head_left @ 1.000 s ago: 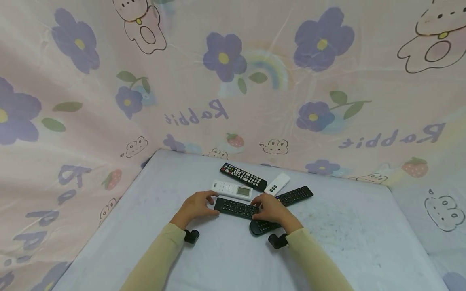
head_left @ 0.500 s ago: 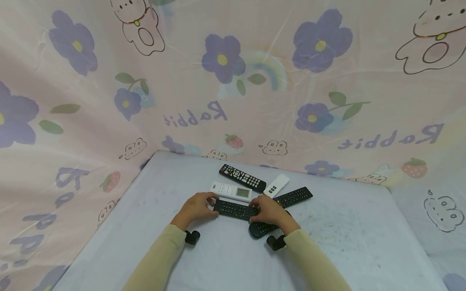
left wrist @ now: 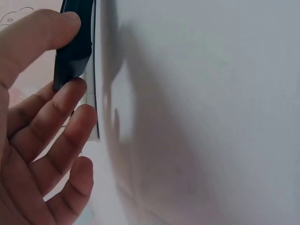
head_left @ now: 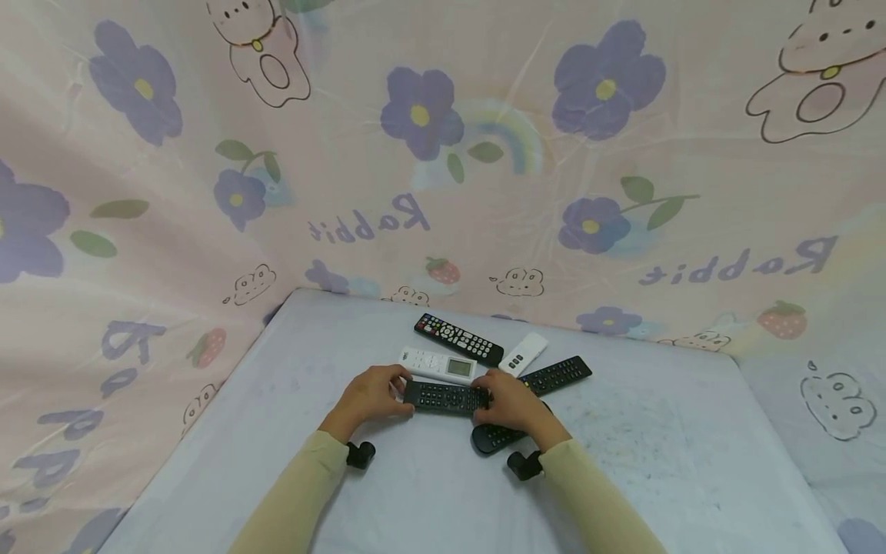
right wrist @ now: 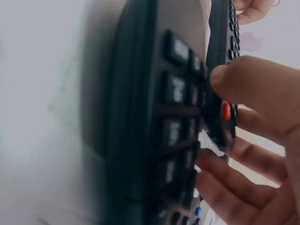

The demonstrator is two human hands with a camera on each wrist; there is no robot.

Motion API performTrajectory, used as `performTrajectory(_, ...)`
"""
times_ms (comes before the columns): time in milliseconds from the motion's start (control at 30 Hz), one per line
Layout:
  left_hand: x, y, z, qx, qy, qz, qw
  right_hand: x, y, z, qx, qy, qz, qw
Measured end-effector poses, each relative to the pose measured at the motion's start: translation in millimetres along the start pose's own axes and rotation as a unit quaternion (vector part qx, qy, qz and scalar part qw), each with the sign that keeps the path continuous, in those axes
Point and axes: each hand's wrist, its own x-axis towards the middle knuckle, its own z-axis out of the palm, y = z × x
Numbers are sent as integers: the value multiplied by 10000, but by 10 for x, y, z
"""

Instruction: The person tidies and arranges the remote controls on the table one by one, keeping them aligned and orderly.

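Observation:
A black remote control (head_left: pixel 443 397) lies level across the middle, between both hands. My left hand (head_left: pixel 370 396) pinches its left end; in the left wrist view the thumb presses one long edge of the remote control (left wrist: pixel 77 42) while the fingers curl at the other side. My right hand (head_left: pixel 511 400) pinches the right end, near a red button in the right wrist view, and covers that end from above. Just behind lies a white remote with a grey screen (head_left: pixel 438 365). Under the right wrist, a rounded black remote (head_left: pixel 494 438) is partly hidden; its buttons look large and blurred in the right wrist view.
Farther back lie a black remote with white buttons (head_left: pixel 458 339) and a small white remote (head_left: pixel 524 354). Another black remote (head_left: pixel 557 375) slants to the right of the right hand. A pale cloth covers the table (head_left: pixel 664 446), and a printed curtain (head_left: pixel 484 231) stands behind it.
The held black remote has turned a little, its right end going away from the person, so it now lies straighter. Both hands keep their grip. The head view has shifted slightly.

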Motion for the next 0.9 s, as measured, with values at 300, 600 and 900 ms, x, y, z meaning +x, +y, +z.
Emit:
performTrajectory(300, -24, 54, -16, -146, -71, 126, 9998, -39, 23, -42, 488, 293, -65, 9984)
performTrajectory(600, -68, 137, -15, -55, -34, 126, 9999, -66, 93, -27, 1086, 581, 316, 9919)
performTrajectory(900, -153, 179, -26, -327, -204, 552, 9977, -102, 123, -52, 1702, 617, 264, 9831)
